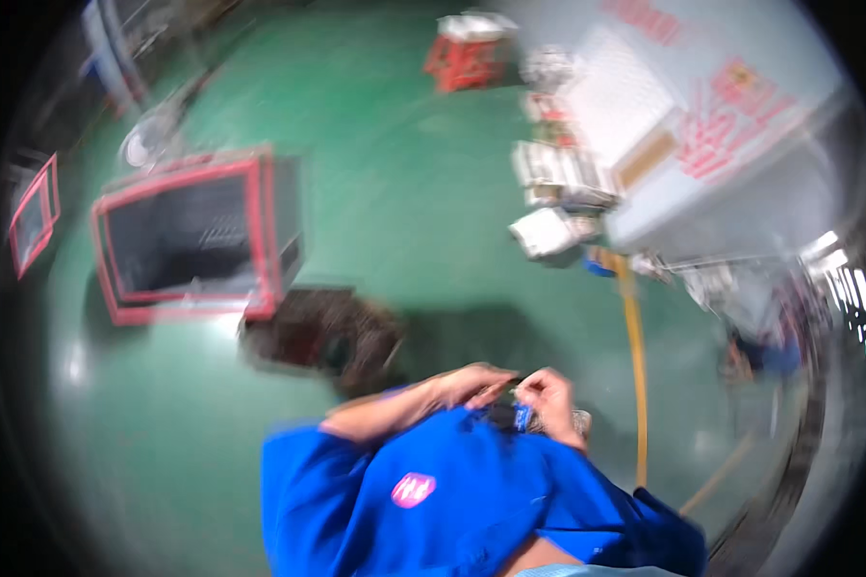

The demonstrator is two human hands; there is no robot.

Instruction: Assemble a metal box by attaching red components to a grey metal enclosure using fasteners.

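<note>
Both of my hands are close together in front of my blue shirt (433, 481). Fingers bent inward, my left hand (476, 383) closes at the edge of a small dark thing (502, 413). My right hand (550, 396) is beside it, thumb and fingers pinched together. A small blue patch (522, 415) shows just under the right fingers. Motion blur hides what exactly the fingers grip, and its kind cannot be made out.
A red-framed box with a dark inside (183, 236) stands at the left on the green floor, beside a dark brown bulky object (322, 332). Farther off is a red stool (467, 62). White packages (558, 173) lie along a pale block at the right, near a yellow floor line (635, 356).
</note>
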